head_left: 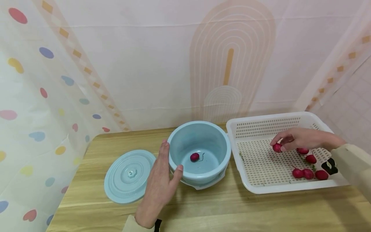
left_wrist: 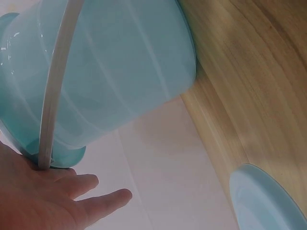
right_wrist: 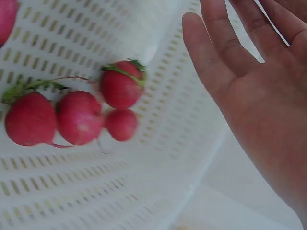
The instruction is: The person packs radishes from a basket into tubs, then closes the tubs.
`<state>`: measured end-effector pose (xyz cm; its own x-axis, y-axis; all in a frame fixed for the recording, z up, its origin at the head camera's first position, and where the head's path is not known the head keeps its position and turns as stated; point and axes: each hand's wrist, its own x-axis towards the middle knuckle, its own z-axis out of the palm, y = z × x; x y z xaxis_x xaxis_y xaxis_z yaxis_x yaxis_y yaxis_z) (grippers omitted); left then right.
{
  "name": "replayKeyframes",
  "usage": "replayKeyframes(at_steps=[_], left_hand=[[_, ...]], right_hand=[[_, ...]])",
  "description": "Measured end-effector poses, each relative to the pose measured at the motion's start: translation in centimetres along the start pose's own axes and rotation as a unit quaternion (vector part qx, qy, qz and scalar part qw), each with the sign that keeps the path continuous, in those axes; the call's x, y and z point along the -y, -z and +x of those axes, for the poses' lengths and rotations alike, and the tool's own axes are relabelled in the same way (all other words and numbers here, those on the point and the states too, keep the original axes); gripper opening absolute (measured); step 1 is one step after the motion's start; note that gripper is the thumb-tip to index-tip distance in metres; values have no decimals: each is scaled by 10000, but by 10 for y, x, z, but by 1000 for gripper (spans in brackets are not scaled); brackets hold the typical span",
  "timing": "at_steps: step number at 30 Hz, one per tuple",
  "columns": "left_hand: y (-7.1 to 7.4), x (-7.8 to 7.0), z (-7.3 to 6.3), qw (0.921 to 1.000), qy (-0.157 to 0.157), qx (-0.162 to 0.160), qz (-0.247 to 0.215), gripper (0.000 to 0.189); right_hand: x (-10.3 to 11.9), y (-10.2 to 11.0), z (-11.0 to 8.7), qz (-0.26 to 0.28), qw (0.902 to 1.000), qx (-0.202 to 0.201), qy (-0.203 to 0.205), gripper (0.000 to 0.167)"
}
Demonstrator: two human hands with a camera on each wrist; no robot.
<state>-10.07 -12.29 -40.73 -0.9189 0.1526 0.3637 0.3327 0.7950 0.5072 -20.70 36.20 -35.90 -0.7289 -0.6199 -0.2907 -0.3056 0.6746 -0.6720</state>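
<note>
A light-blue bucket stands mid-table with one radish on its floor. My left hand rests against the bucket's left side, fingers extended and thumb at the rim. The left wrist view shows these fingers beside the bucket's pale handle. Over the white perforated basket, my right hand pinches a radish between thumb and fingers. That pinch lies outside the right wrist view, where other fingers look extended. Several more radishes lie in the basket's right part.
A round light-blue lid with a small central knob lies left of the bucket. The wooden table meets a patterned sheet behind. The basket's left rim stands close beside the bucket.
</note>
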Motion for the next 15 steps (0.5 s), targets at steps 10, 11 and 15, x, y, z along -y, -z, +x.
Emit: replayKeyframes(at_steps=[10,11,15], left_hand=[[-3,-2,4,10000,17,8,-20,80],[-4,-2,4,10000,28,18,-27,80],[-5,-2,6,9999,76,50,-62,81]], right_hand=[[9,10,-14,-174,9949,-567,819,29],[11,10,-15,-167,9942,-617,863,29],[21,11,-18,-95,9920,-739,1021,30]])
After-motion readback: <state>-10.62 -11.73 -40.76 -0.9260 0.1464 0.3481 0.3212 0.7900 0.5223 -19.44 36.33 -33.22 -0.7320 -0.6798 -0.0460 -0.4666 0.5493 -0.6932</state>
